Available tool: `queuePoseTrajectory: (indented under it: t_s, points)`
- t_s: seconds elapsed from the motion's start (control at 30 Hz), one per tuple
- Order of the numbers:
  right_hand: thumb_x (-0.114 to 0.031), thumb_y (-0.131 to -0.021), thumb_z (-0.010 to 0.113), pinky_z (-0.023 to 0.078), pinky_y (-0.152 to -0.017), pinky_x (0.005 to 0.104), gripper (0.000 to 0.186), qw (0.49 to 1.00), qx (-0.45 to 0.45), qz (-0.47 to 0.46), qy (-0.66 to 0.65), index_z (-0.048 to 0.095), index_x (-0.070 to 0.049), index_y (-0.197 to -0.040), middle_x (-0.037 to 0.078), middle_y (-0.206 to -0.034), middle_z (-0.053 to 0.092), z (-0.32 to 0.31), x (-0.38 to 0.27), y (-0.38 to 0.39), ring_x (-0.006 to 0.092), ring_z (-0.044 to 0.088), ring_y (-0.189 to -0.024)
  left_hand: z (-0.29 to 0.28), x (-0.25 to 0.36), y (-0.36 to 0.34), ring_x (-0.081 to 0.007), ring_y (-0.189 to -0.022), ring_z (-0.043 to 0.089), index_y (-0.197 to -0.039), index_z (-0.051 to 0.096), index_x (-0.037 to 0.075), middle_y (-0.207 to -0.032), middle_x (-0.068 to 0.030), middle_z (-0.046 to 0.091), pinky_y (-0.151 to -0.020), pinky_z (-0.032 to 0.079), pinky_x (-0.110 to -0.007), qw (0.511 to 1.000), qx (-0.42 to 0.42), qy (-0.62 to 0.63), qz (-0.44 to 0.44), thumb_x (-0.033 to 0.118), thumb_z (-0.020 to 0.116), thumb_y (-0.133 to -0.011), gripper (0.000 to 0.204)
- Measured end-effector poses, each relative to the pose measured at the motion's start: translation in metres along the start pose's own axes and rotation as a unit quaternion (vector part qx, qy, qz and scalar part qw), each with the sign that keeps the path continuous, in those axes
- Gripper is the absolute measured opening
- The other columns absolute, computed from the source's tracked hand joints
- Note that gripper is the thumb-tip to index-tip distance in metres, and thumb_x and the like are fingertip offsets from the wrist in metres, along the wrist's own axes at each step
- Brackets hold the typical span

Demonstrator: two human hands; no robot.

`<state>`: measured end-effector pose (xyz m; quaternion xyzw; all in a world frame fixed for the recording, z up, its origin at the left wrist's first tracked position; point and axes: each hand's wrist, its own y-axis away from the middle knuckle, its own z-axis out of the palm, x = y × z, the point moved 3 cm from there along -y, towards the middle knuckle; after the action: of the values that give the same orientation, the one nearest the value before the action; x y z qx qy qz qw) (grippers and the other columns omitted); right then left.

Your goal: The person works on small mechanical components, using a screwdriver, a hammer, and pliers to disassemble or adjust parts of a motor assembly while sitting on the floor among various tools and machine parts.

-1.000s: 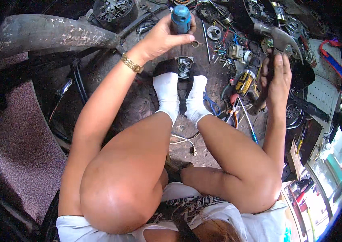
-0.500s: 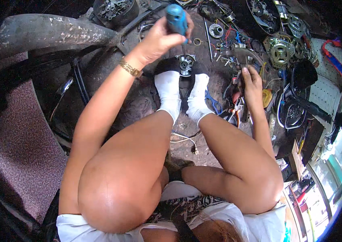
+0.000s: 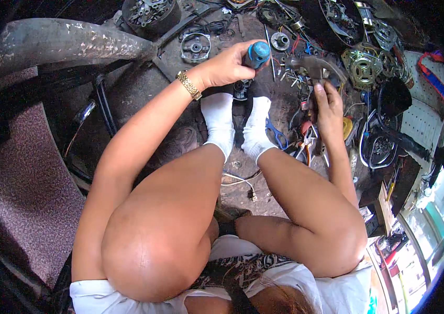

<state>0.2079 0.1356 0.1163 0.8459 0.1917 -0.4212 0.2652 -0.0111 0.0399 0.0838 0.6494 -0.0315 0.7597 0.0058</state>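
Left hand [image 3: 227,67] wrapped round blue handle [image 3: 258,54], nearer hand to metal part [image 3: 240,90] just bodyward between feet [image 3: 217,114]; right hand [image 3: 330,112] clasps hammer [image 3: 313,68], head crosswise.

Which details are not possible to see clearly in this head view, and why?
Head view, all:
Screwdriver: shaft and tip hidden by its handle and left hand.
Metal casting: upper part behind left hand.
Hammer: head blurred.
Metal pieces in dark tub: too small to identify.
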Motion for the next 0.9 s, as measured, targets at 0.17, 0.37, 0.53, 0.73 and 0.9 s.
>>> queuePoseTrajectory:
  t_s: [0.17,0.37,0.53,0.73,0.9]
  points:
    - [-0.027,-0.089,0.053,0.038,-0.087,0.0252,0.049,0.992,0.006,-0.117,-0.044,0.044,0.008,-0.122,0.011,-0.11,0.054,-0.012,-0.079,0.005,0.0129,0.049,-0.096,0.0,-0.003,0.004,-0.0117,-0.077,0.043,-0.082,0.046,0.005,-0.079,0.0004,0.044,-0.073,0.035,-0.024,1.0,0.018,0.001,0.018,0.002,0.052,-0.06,0.022]
    - [-0.023,-0.088,0.055,0.04,-0.084,0.028,0.043,0.993,-0.079,-0.091,0.002,0.049,0.01,-0.115,0.013,-0.101,0.059,0.005,-0.085,-0.002,0.0149,0.052,-0.094,0.009,-0.003,0.004,-0.0102,-0.077,0.046,-0.084,0.049,0.004,-0.079,0.0003,0.046,-0.078,0.039,-0.024,0.998,0.018,-0.036,-0.051,0.001,0.052,-0.065,0.019]
    - [-0.032,-0.09,0.048,0.039,-0.086,0.0286,0.047,0.987,0.098,-0.127,-0.014,0.049,0.008,-0.114,0.013,-0.101,0.06,-0.009,-0.022,-0.002,0.018,0.054,-0.093,-0.03,0.004,0.02,-0.0175,-0.087,0.052,-0.104,0.048,0.009,-0.09,-0.0037,0.05,-0.086,0.044,-0.04,0.981,0.118,0.152,0.034,0.005,0.056,-0.069,0.036]
    - [-0.024,-0.083,0.057,0.044,-0.069,0.0434,0.032,0.972,0.121,0.011,0.2,0.054,-0.005,-0.108,0.024,-0.084,0.059,-0.002,0.096,0.027,0.0418,0.057,-0.078,-0.058,0.036,0.032,-0.0246,-0.101,0.053,-0.118,0.038,0.012,-0.102,-0.0067,0.051,-0.089,0.044,-0.053,0.925,0.325,0.198,0.013,0.0,0.049,-0.083,0.038]
    - [-0.017,-0.081,0.058,0.045,-0.074,0.04,0.031,0.96,0.107,-0.041,0.255,0.053,-0.005,-0.109,0.021,-0.095,0.059,0.018,0.135,0.05,0.0377,0.057,-0.086,-0.028,0.02,0.027,-0.0293,-0.105,0.053,-0.103,0.043,0.011,-0.101,-0.004,0.051,-0.086,0.047,-0.051,0.921,0.318,0.226,-0.017,0.001,0.054,-0.083,0.024]
